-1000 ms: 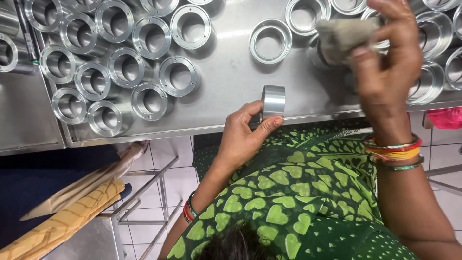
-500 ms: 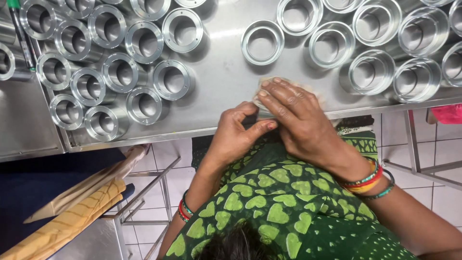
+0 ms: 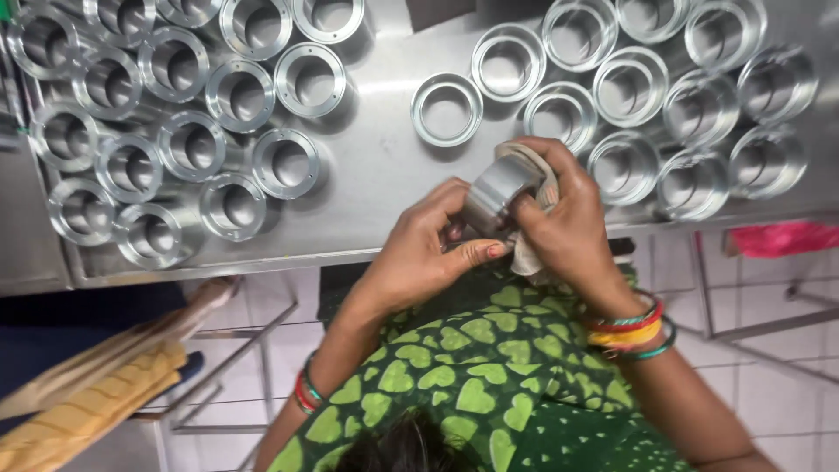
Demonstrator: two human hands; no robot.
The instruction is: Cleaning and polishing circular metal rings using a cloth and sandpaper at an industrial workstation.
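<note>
My left hand [image 3: 419, 253] grips a shiny metal ring [image 3: 496, 190] just above the near edge of the steel table [image 3: 384, 166]. My right hand [image 3: 568, 227] presses a beige cloth [image 3: 529, 253] around the ring's far side. The cloth is mostly hidden under the fingers. Both hands meet over the table edge. Bangles sit on both wrists, and a green heart-patterned garment [image 3: 472, 376] fills the lower middle.
Several flanged metal rings [image 3: 192, 144] stand packed at the table's left. Another group of plain rings [image 3: 664, 96] fills the right, with one ring [image 3: 447, 108] apart in the middle. A metal rack frame [image 3: 227, 367] and yellow fabric [image 3: 79, 402] lie below left; a pink item [image 3: 782, 238] at right.
My right hand came down from the upper right with the cloth and joined my left hand; the ring is now lifted and tilted between both hands with the cloth against it.
</note>
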